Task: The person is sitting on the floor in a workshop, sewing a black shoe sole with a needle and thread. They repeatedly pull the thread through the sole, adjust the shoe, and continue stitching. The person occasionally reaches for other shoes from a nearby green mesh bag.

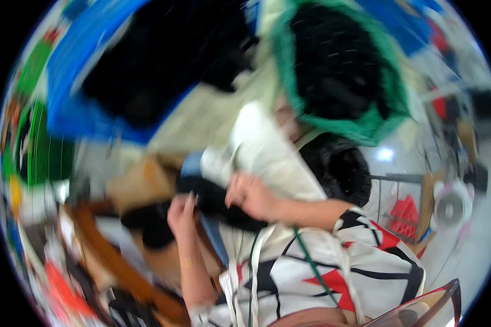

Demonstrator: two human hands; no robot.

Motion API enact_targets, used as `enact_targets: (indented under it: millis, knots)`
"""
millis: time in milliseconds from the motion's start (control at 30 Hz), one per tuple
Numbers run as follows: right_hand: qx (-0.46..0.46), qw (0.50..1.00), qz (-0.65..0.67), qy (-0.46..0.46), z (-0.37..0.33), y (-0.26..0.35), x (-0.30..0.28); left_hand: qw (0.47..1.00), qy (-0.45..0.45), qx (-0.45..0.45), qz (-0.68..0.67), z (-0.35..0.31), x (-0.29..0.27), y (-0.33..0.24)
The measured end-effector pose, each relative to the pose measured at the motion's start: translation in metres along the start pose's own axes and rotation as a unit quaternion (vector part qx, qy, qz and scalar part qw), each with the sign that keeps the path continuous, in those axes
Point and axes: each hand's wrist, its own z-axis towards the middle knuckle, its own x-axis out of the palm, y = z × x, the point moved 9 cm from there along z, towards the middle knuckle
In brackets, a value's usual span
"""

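Note:
A soft black piece, probably cloth [213, 197], hangs between my two hands in front of my lap. My left hand [182, 214] is closed in a pinch at its left edge. Fingers curled, my right hand [252, 195] closes on its upper right side. Motion blur hides the exact shape of the piece. Lower left of it, another dark soft piece [157, 235] lies over brown cardboard.
A large blue sack [68, 90] of black pieces lies far left, a green sack [283, 60] of similar ones far right. Nearer stand a black bag [341, 169], a cardboard box [139, 185], a green crate [45, 144] and a white fan [453, 207].

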Motion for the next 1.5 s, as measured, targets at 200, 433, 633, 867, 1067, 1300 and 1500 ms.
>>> enact_targets:
  millis: [200,433,633,867,1067,1300,1500]
  knots:
    - [0.118,0.952,0.282,0.006,0.01,-0.008,0.017,0.937,-0.058,0.25,0.239,-0.017,-0.001,-0.078]
    - [-0.027,0.994,0.062,0.085,-0.002,0.022,0.028,0.915,-0.025,0.178,0.362,-0.027,0.03,-0.093]
    - [-0.09,0.985,-0.038,0.143,-0.008,0.034,0.044,0.887,-0.04,0.141,0.437,-0.01,0.046,-0.079]
    - [-0.175,0.939,-0.172,0.242,-0.032,0.045,0.064,0.932,-0.079,0.157,0.317,-0.004,0.026,-0.052]
    - [-0.247,0.893,-0.295,0.235,-0.03,0.091,0.047,0.978,-0.08,0.059,0.184,0.002,0.004,-0.033]
    - [0.007,0.951,-0.174,0.257,-0.008,0.099,0.031,0.978,-0.056,0.024,0.2,-0.002,0.005,-0.045]
    - [0.116,0.973,-0.042,0.194,0.001,0.056,0.02,0.943,-0.025,0.092,0.317,-0.006,0.005,-0.07]
